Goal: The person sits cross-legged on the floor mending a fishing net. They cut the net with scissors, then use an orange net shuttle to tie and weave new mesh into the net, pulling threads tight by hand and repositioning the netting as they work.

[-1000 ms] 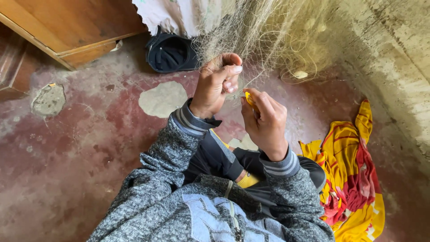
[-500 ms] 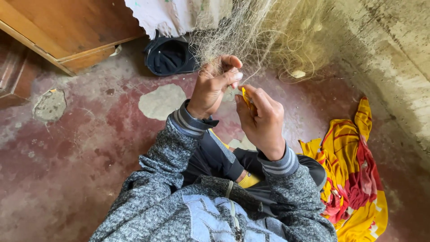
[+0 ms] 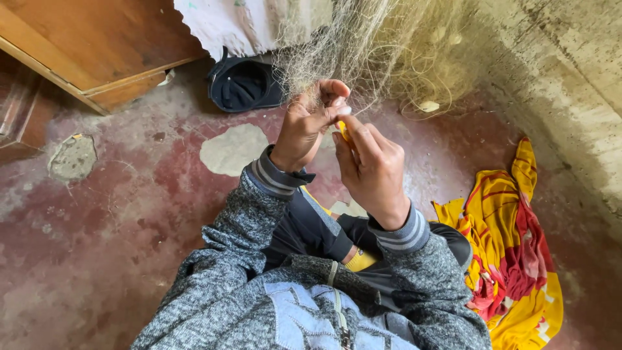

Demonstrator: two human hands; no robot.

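A pale, fine fishing net [image 3: 369, 45] hangs in a tangled mass in front of me, reaching down to my hands. My left hand [image 3: 311, 123] pinches strands of the net between thumb and fingers. My right hand [image 3: 370, 165] is just below and right of it, closed on a small yellow tool [image 3: 343, 131] whose tip shows between the fingers, right against the net. Both wrists are in grey knitted sleeves with striped cuffs.
A dark cap [image 3: 245, 84] lies on the worn red floor behind the hands. A wooden cabinet [image 3: 91, 45] stands at top left, a rough concrete wall [image 3: 557, 84] at right. A yellow and red cloth [image 3: 512, 246] lies on the floor at right.
Both hands have stayed on the net; the right hand has turned so the yellow tool is more hidden behind its fingers.
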